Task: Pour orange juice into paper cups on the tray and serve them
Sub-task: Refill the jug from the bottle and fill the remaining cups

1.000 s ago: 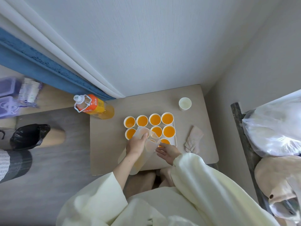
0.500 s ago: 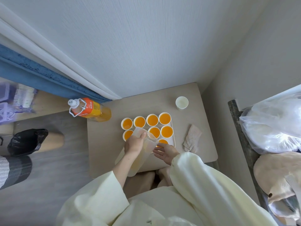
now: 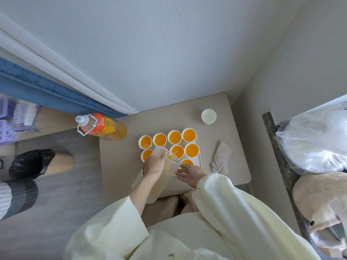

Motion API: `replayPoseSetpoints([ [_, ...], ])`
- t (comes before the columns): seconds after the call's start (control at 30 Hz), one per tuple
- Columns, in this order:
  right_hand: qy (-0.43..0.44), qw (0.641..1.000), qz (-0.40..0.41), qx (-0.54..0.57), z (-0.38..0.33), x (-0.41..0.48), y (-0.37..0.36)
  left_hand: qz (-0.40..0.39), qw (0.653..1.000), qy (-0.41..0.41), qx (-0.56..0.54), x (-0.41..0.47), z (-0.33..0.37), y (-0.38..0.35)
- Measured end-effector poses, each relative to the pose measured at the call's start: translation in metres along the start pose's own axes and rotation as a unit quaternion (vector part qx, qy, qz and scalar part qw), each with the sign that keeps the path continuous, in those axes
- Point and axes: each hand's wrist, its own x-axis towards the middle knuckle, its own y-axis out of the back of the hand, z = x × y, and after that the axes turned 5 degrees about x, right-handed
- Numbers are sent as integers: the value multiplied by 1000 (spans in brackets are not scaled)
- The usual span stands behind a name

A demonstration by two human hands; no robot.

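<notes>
Left hand (image 3: pixel 154 164) wrapped around clear pitcher (image 3: pixel 163 175), fingers clamped on its upper body, pitcher tilted spout-forward over the tray (image 3: pixel 199 162). Right hand (image 3: pixel 190 174) palm-up, fingers spread, just beside the pitcher at the tray's near edge, holding nothing. Filled paper cups (image 3: pixel 174 137) sit on tray; juice bottle (image 3: pixel 102 126) at table's left edge.

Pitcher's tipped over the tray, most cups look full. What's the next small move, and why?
Probably keep the clear plastic pitcher tilted in the left hand a moment longer, then level it. Its spout sits over the paper cups on the white tray, where the visible cups, like the far-right one, already hold orange juice. The right hand waits open beside the nearest cup, likely to steady it.
</notes>
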Motion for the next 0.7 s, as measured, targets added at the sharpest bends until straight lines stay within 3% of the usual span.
replayPoseSetpoints([
  [0.7, -1, 1000, 2, -10, 1, -3, -2, 7, 1000, -9, 14, -2, -2, 1],
])
